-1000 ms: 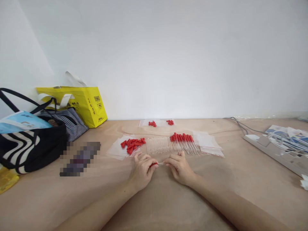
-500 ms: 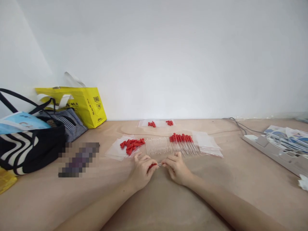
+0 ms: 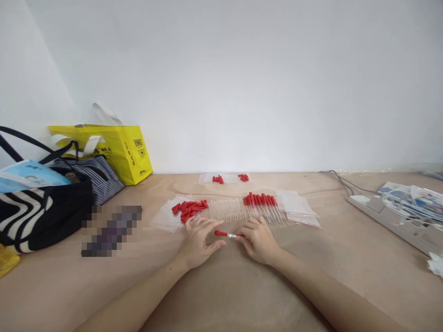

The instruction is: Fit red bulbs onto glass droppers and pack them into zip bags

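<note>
- The table [image 3: 221,295] lies under everything, its bare front reaching to 6 o'clock.
- The right hand [image 3: 259,240], at 3 o'clock of the held dropper, is closed in a pinch on its clear tube.
- The left hand [image 3: 198,240], at 9 o'clock, is wide, thumb and fingers apart around the red end without gripping it.
- Flat plastic bags [image 3: 300,206] lie at 2 o'clock; they look thin and slippery.
- Capped droppers [image 3: 260,200] lie in a row at 1 o'clock, and bare clear tubes [image 3: 226,210] at 12.
- The held dropper [image 3: 221,233] lies crosswise between the hands, red end toward 9 o'clock. It is probably very light – soft and squeezy at the bulb, stiffer but bendable along the tube. The best hold is likely on the tube near the bulb; the narrow tip could buckle.
- Loose red bulbs [image 3: 189,210], likely rubbery, pile up at 10 o'clock – they may roll.
</note>
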The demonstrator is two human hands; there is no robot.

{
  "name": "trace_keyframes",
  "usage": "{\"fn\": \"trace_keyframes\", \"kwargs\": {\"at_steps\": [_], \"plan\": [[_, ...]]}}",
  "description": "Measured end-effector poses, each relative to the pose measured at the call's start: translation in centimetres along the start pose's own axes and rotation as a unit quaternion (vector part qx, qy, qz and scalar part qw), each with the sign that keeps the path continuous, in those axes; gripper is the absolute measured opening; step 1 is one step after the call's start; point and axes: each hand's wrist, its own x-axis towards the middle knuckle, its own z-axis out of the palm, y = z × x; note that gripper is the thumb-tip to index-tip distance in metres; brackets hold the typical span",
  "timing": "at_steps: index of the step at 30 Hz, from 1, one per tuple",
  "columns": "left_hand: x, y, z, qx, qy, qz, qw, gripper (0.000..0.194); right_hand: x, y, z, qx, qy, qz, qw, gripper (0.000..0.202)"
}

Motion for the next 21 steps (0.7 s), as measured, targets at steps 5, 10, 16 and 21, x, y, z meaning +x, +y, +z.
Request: {"fn": "trace_keyframes", "kwargs": {"at_steps": [5,10,16,21], "plan": [[0.5,-1.6,-0.1,0.053,0.063,-0.089,0.993,0.034,1.8,2.0,0.8,-0.047,0.049,0.225,0.972,0.025],[0.6,-2.0,0.0,0.066,0.078,-0.118,0.988,0.019,4.3,2.7,1.6,-0.092,0.047,0.32,0.942,0.021],[0.5,-2.0,0.2,0.07,0.086,-0.124,0.986,0.013,6.0,2.7,2.2,-0.121,0.032,0.349,0.929,0.021],[0.6,-2.1,0.2,0.067,0.078,-0.127,0.987,0.008,5.8,3.1,2.4,-0.121,0.048,0.338,0.932,0.023]]}}
